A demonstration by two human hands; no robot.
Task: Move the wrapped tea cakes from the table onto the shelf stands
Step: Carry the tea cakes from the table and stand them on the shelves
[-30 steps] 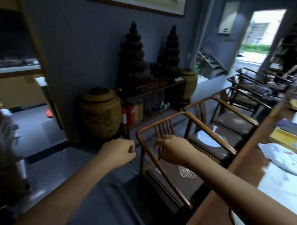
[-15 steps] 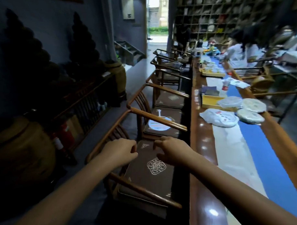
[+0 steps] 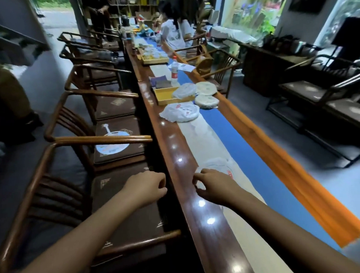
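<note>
The long wooden table (image 3: 195, 198) runs from the near edge away toward the far shelves, its runner of pale, blue and orange bands (image 3: 246, 151) following the same long axis; four wrapped tea cakes lie flat on it, well ahead of both hands: the nearest tea cake (image 3: 181, 112) on the pale band with loose wrapper spread toward the table's left edge; a second tea cake (image 3: 184, 90) resting partly on the yellow tray (image 3: 163, 95); two more tea cakes (image 3: 207, 101) side by side toward the right. The right hand (image 3: 212, 186) sits over the pale band, fingers curled, pinching a white wrapped disc (image 3: 218, 168) that is blurred and largely hidden; the left hand (image 3: 146, 186) hangs beside the left edge over a chair seat (image 3: 129, 206), fingers loosely curled, holding nothing. Chairs (image 3: 90, 112) line the left side; bare runner lies between hands and cakes.
</note>
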